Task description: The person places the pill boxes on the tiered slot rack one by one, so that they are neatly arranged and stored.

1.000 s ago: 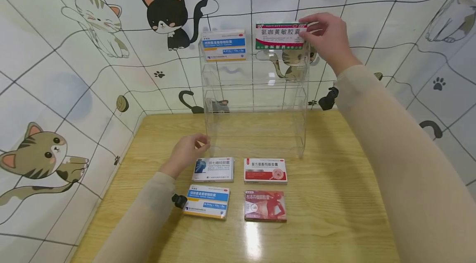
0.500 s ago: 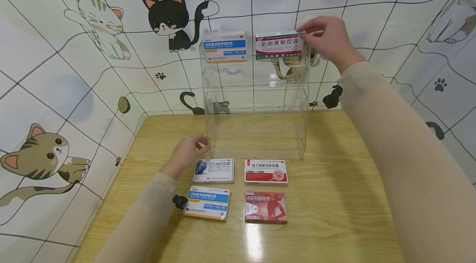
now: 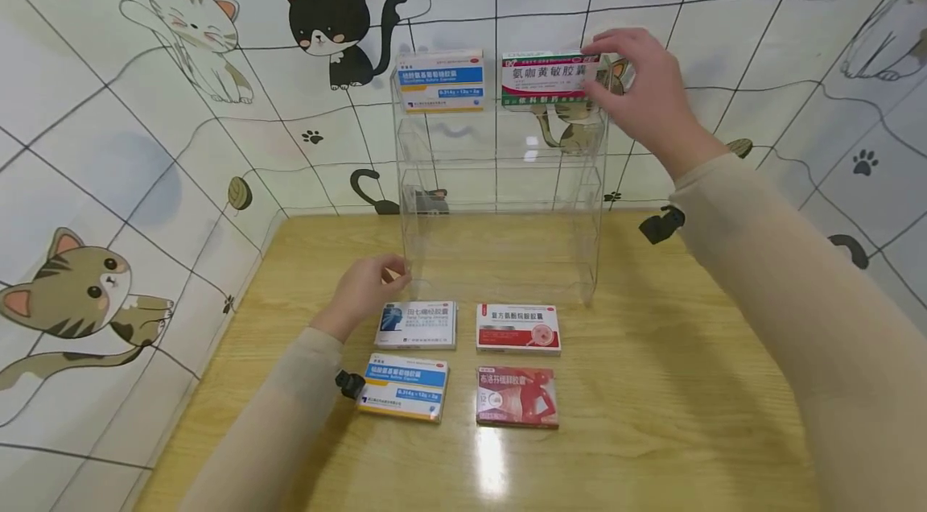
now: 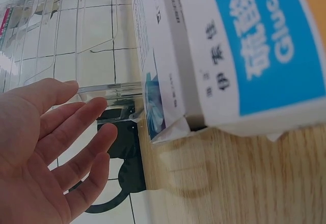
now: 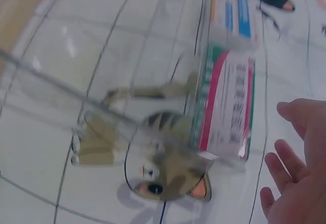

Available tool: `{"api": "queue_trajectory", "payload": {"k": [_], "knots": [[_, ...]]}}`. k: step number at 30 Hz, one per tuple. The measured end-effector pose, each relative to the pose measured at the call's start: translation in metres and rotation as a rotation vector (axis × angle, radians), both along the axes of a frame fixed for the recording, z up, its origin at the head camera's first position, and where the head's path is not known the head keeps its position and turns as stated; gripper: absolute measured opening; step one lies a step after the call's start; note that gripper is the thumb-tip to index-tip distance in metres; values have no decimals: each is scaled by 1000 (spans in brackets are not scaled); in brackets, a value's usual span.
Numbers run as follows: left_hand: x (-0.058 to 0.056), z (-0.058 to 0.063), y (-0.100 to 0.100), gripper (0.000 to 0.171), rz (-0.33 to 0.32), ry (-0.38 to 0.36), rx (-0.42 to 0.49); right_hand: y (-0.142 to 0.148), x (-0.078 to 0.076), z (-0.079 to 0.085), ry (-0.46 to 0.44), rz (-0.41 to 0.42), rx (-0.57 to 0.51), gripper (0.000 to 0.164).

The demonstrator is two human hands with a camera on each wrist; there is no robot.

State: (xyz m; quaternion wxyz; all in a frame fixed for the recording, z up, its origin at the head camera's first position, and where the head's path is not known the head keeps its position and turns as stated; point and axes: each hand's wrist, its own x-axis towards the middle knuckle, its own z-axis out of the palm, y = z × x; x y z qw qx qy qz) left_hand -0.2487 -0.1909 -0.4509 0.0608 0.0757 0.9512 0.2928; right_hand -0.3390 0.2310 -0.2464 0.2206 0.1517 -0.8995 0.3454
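A clear tiered display stand [image 3: 500, 210] rises at the back of the table. On its top tier, a green, white and red medicine box [image 3: 546, 81] leans at the right, beside a blue and white medicine box [image 3: 440, 84]. My right hand [image 3: 637, 85] is at the first box's right end; the right wrist view shows its spread fingers [image 5: 285, 165] apart from the box [image 5: 226, 107]. My left hand [image 3: 365, 291] pinches the stand's lower left edge between thumb [image 4: 63, 87] and fingers.
In front of the stand, several medicine boxes lie flat on the wooden table [image 3: 637, 383]: a white one [image 3: 416, 325], a red and white one [image 3: 517, 328], a blue and white one [image 3: 404, 387] and a red one [image 3: 517, 398]. Cat-patterned walls [image 3: 181, 93] surround the table.
The green, white and red box has come down and settled on the top tier. My right hand has let it go, its fingers spreading. My left hand stays at the stand.
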Motion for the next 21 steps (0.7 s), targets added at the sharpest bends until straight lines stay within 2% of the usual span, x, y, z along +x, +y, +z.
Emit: {"api": "queue_trajectory", "payload": {"k": [4,9,15,18,21], "knots": [[-2,1,-1,31,-5,2,-6,-12,35,-18,63,109,0,39],[-3,2,-1,32,-11,5,-7,-23,74,-54,61,216,22,38],[-2,2,0,34,-6,6,2,-18,111,-104,16,250,29,40],[-1,0,-1,34,-4,4,-2,-13,125,-135,24,254,38,39],[-1,-2,-1,34,-8,0,-3,-9,137,-162,-13,267,51,37]]}}
